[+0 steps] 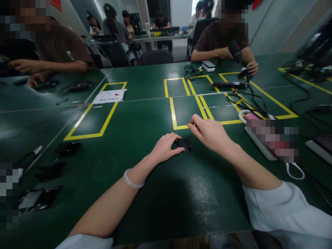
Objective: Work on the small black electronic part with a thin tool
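A person's two bare hands meet over a small black device (184, 143) near the middle of a dark green bench (145, 193), somewhat closer to its near edge. The left hand (166, 148), with a pale bracelet (131, 180) on its wrist, curls its fingers around the device and grips it from the left. The right hand (211, 133) pinches thumb and forefinger together on a thin dark tool (190, 135) whose tip points down at the device; its kind is too small to tell.

Yellow tape (103, 126) marks several rectangles on the bench. One white sheet (110, 96) lies by the far-left rectangle, its print too small to read. Three flat black devices (67, 148) lie along the left edge. One white power strip (259, 143) lies to the right, near tangled black cables (249, 100). Two co-workers (215, 38) sit at the far edge, hands on the bench.
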The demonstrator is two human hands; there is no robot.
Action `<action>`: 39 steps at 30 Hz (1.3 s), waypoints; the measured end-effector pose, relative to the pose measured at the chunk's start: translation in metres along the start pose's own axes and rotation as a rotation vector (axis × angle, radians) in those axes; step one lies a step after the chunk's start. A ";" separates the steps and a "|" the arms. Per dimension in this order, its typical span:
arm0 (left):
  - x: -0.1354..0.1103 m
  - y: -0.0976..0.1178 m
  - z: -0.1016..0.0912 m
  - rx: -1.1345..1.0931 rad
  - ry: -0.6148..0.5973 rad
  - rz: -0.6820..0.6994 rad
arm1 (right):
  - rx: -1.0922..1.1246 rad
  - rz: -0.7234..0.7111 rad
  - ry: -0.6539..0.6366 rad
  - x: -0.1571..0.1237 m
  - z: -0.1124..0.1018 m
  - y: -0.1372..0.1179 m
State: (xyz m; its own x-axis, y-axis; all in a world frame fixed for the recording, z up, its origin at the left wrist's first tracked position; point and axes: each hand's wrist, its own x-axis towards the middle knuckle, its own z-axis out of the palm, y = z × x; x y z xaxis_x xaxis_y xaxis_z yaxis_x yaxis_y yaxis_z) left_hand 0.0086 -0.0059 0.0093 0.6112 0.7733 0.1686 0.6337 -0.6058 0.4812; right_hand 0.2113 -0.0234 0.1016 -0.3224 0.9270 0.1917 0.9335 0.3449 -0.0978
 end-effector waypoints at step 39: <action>0.000 0.000 -0.001 0.001 -0.001 0.006 | 0.038 -0.035 0.008 0.000 0.002 0.001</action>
State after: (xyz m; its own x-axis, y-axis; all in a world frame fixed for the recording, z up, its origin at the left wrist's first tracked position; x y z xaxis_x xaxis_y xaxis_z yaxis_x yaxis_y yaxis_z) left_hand 0.0080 -0.0052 0.0106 0.6156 0.7694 0.1704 0.6305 -0.6106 0.4793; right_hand 0.2122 -0.0230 0.0995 -0.3532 0.9132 0.2034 0.9150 0.3825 -0.1281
